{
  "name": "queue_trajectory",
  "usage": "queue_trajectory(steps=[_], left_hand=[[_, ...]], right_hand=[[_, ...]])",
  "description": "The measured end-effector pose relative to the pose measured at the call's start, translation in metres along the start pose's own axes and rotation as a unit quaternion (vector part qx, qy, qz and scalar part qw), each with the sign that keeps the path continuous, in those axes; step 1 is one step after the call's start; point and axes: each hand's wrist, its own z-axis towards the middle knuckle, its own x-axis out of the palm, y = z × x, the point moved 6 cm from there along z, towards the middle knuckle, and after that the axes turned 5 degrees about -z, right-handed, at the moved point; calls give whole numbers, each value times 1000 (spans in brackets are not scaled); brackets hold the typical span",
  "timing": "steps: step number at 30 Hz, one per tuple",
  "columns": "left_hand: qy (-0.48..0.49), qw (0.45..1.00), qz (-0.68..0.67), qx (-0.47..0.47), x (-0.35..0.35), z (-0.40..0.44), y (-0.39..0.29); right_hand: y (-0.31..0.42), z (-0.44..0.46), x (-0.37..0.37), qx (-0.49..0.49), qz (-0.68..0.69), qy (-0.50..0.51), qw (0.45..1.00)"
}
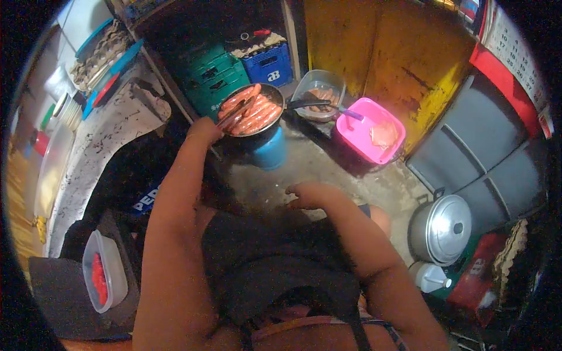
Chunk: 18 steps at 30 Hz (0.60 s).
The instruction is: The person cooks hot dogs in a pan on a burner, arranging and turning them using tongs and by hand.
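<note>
Frying pan (274, 92): one
Sausages (257, 119): many in the pan, overlapping past counting
Clear tubs (316, 80): two, one beside the pan, one well apart
Pink basin (374, 117): one, right of the pan
Blue crate (269, 66): one, beyond the pan

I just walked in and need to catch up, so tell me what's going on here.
Someone is working at a pan full of sausages, which sits above a blue canister. Their left hand holds tongs that reach in among the sausages. The right hand is held low in front of the body, apparently holding nothing. Beside the pan are a clear tub with what look like more sausages, and a pink basin.
</note>
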Motion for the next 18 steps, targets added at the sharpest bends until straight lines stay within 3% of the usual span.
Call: queue_trajectory(steps=[12, 15, 18], left_hand=[[-32, 998, 14, 45, 1, -2, -10], [36, 992, -119, -18, -3, -24, -14], [112, 909, -394, -75, 27, -21, -7]], right_hand=[[-13, 9, 8, -30, 0, -16, 999], [-12, 7, 7, -32, -3, -16, 999], [-7, 2, 4, -31, 8, -11, 999]])
